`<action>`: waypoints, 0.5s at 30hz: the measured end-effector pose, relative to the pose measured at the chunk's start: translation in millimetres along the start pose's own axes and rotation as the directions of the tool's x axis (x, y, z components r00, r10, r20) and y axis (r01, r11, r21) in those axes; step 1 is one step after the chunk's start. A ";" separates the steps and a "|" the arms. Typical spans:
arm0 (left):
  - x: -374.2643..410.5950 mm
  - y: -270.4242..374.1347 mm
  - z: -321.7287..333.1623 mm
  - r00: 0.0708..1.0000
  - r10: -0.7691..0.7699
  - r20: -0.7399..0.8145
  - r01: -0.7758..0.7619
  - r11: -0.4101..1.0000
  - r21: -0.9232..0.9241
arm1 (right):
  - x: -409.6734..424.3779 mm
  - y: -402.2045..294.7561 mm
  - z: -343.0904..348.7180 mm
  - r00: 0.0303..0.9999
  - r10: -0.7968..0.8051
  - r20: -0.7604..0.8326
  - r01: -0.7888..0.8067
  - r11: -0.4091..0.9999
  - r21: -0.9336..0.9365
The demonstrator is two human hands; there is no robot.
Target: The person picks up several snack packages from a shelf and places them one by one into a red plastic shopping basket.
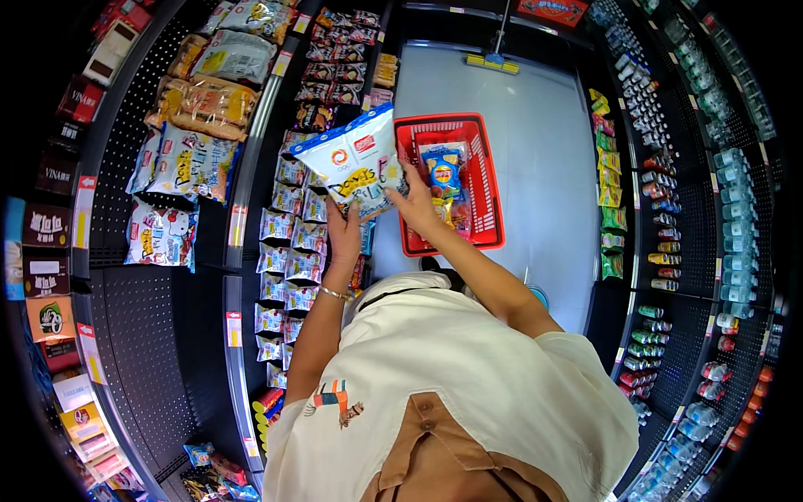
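Observation:
Between both hands a large white and blue plastic snack bag [351, 157] is held up, tilted, its printed front towards me. My left hand [344, 229] grips its lower edge, thumb on the front; a bracelet circles that wrist. At the bag's lower right side, my right hand [417, 197] closes on it. Just right of the bag, a red plastic shopping basket [492, 188] sits on the floor. In it lie a blue chip bag [444, 176], a yellow packet [443, 210] and other packets, partly overlapping.
Shelves at left hold similar snack bags [188, 163], bread packs [216, 103] and rows of small bags [273, 257]. Shelves at right carry bottles [734, 232], cans [665, 257] and small packets [608, 176]. A mop with a yellow head [492, 63] stands at the far end of the pale floor [539, 125].

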State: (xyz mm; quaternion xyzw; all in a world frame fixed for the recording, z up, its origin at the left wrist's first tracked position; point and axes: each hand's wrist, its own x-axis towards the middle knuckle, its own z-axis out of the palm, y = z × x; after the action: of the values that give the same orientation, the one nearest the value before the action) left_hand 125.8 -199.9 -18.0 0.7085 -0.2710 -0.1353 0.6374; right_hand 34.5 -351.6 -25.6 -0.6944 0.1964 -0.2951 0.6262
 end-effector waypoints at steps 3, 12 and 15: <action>13.4 -20.5 33.2 0.997 0.002 0.071 -0.004 0.999 0.031 | 5.3 16.0 -36.0 0.999 -0.020 -0.040 0.018 0.999 -0.038; 21.7 -103.0 117.5 0.951 -0.239 0.198 0.217 0.968 0.128 | -2.9 92.2 -110.3 0.981 0.123 -0.152 -0.149 0.973 -0.177; 27.0 -103.4 135.1 0.954 -0.230 0.193 0.173 0.947 0.272 | 1.6 115.2 -123.2 0.952 0.256 -0.169 -0.286 0.940 -0.186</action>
State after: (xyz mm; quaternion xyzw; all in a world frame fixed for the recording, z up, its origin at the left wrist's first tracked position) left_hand 97.0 -322.9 -135.2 0.7882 -0.2813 -0.2430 0.4905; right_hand -34.0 -461.5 -133.7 -0.6994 0.3644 -0.2324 0.5692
